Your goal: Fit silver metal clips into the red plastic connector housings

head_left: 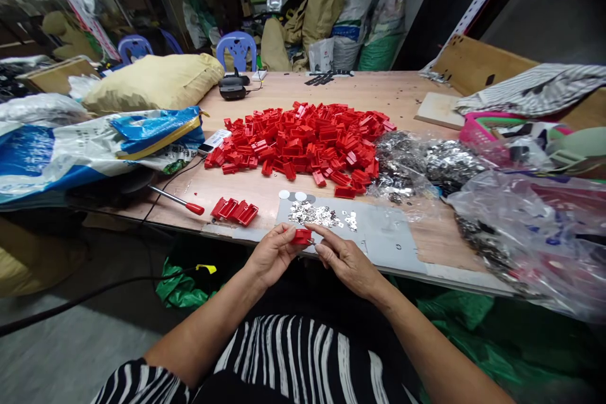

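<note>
Between my hands, at the table's front edge, is a red plastic housing [302,237]. My left hand [273,255] is closed on its left side, with the thumb on top. The fingers of my right hand [348,260] pinch a small metal piece [311,242] at the housing's right side; its exact shape is too small to tell. Just beyond lies a scatter of small flat metal plates [315,214] on a grey sheet [388,233]. To the left, several red housings [235,211] stand in a short row.
A large heap of red housings [303,139] covers the table's middle. Clear bags of metal parts [407,161] lie to the right, near a pink basket [478,129]. At left are a red-tipped lever [180,199], a blue-white sack [95,145] and a cable [165,186].
</note>
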Action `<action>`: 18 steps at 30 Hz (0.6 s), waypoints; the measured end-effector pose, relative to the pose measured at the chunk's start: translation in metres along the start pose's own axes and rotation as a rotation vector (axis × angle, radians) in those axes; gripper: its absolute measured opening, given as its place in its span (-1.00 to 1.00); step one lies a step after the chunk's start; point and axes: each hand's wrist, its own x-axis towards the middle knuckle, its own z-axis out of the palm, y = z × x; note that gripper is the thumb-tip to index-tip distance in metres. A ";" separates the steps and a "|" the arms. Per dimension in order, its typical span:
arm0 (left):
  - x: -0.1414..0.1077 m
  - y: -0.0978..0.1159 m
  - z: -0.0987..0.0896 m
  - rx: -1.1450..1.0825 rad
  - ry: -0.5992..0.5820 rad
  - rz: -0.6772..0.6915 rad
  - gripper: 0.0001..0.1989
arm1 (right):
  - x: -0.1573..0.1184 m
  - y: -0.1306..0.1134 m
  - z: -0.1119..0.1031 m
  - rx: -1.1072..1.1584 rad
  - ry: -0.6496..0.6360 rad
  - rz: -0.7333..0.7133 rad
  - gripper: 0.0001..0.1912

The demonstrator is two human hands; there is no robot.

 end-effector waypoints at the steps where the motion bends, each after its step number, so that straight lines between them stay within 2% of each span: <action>1: 0.000 -0.001 0.000 -0.037 0.008 -0.028 -0.84 | 0.000 -0.001 0.000 -0.002 -0.001 -0.006 -0.54; 4: -0.001 -0.003 0.000 -0.116 0.061 -0.101 -0.93 | 0.000 -0.003 -0.001 -0.008 -0.016 -0.029 -0.54; 8: -0.003 -0.004 0.004 -0.173 0.108 -0.162 -0.89 | -0.001 -0.003 -0.001 -0.041 -0.010 -0.052 -0.54; 13: -0.003 -0.004 0.008 -0.196 0.121 -0.166 -0.88 | -0.001 0.003 0.001 -0.107 0.080 -0.080 -0.60; 18: -0.003 -0.008 0.005 -0.150 0.099 -0.168 -0.92 | 0.001 0.007 0.006 -0.054 0.135 -0.089 -0.63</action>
